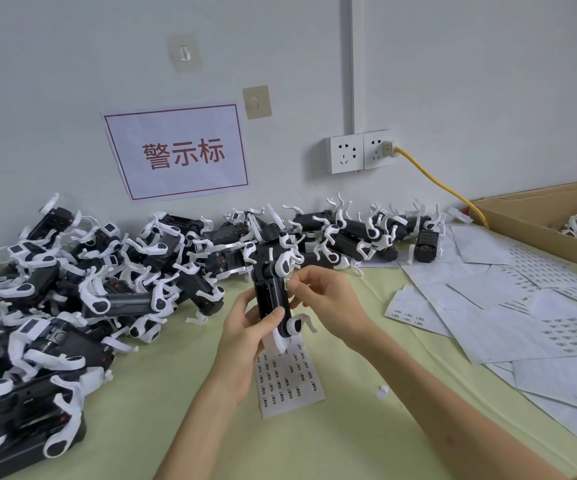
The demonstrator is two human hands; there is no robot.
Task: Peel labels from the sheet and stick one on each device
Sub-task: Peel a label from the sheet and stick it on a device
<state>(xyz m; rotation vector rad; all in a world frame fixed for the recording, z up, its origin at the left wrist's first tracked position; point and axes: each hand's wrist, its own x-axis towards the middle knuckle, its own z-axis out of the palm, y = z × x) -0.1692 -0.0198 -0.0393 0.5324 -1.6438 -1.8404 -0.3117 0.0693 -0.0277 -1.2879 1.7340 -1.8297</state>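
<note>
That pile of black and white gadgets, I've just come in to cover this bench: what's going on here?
A person is labelling them one by one. The left hand grips one black device upright above the label sheet, while the right hand pinches a small label against its side. A big heap of devices lies on the left, used sheets on the right, and a cardboard box at the far right.

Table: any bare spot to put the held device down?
Bare green table shows near the front, between the label sheet and the spent backing sheets on the right, apart from a small white scrap. Another strip runs between the sheet and the device pile. Left side and back wall are crowded with devices.
</note>
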